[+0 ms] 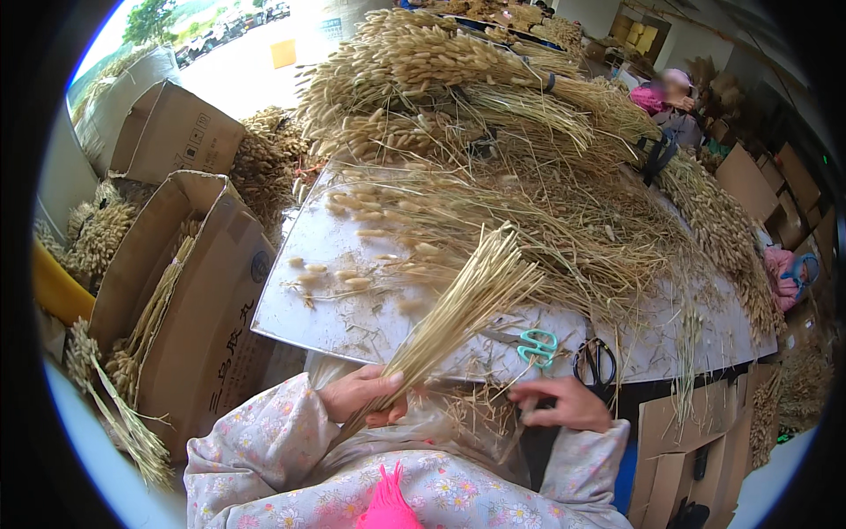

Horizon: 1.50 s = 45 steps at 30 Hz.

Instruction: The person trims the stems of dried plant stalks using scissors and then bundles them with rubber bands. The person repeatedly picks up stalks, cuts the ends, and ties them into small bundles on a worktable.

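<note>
My left hand (pixel 363 394) is closed round a bundle of dried grass stalks (pixel 467 309). The cut ends fan out up and to the right over the table's near edge, while the lower end runs down toward my lap. My right hand (pixel 564 404) is held at the table edge, thumb and fingers bent together. A thin pale strip (pixel 518 434) hangs by its fingertips; what exactly they grip is unclear. Just beyond that hand, turquoise-handled scissors (pixel 536 347) and black-handled scissors (pixel 596 363) lie on the white table (pixel 304 304).
Loose bunny-tail grass (pixel 529 212) is strewn across the table, with thick bunches (pixel 414 66) piled behind it. An open cardboard box (pixel 189 300) holding dried stems stands at left. Cardboard (pixel 687 441) is below the table at right. Two people (pixel 674 101) are farther off at right.
</note>
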Available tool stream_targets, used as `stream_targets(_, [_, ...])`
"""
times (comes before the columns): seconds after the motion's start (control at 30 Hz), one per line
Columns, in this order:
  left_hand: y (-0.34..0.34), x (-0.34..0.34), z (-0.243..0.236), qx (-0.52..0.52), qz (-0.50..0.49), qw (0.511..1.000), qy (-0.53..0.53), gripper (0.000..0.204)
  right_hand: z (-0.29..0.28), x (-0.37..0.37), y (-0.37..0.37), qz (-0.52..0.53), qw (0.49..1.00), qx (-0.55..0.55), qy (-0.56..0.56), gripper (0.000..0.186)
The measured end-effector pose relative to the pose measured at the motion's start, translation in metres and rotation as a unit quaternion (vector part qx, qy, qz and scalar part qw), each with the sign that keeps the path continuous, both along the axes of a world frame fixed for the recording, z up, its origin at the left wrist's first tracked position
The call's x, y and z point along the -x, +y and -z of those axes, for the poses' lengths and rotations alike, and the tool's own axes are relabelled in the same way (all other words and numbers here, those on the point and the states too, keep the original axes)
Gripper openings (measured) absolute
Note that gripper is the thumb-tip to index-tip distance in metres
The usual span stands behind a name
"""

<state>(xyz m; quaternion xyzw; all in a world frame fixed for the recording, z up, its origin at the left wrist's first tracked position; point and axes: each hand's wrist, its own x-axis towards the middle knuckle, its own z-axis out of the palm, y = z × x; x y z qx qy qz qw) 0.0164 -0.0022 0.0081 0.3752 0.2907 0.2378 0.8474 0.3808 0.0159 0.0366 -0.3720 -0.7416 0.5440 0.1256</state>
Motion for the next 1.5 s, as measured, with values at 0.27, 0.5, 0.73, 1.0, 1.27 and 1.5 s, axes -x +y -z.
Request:
stream_targets(0.27, [-0.002, -0.012, 0.006, -0.033, 0.043, 0.998, 0.042, 0.062, 0.033, 0.124, 0.008, 0.148, 0.886, 0.240, 0.368, 0.039])
stream_targets(0.5, [-0.008, -0.012, 0.012, -0.006, 0.011, 0.998, 0.054, 0.055, 0.026, 0.139, 0.001, 0.269, 0.863, 0.185, 0.387, 0.031])
stream_targets(0.73, [-0.009, -0.014, 0.011, -0.035, -0.003, 0.993, 0.111, 0.061, 0.036, 0.137, -0.001, 0.294, 0.867, 0.174, 0.364, 0.027])
stream_targets(1.0, [-0.001, -0.012, 0.024, 0.014, 0.052, 0.998, 0.036, 0.056, 0.043, 0.140, 0.002, 0.315, 0.869, 0.156, 0.348, 0.027])
stream_targets(1.27, [0.008, -0.014, 0.030, 0.020, 0.056, 0.998, -0.017, 0.051, 0.033, 0.139, 0.009, 0.308, 0.888, 0.120, 0.321, 0.029])
stream_targets(1.5, [0.024, -0.006, 0.008, 0.011, 0.055, 0.998, 0.025, 0.043, 0.040, 0.125, 0.016, 0.262, 0.830, 0.241, 0.429, 0.047])
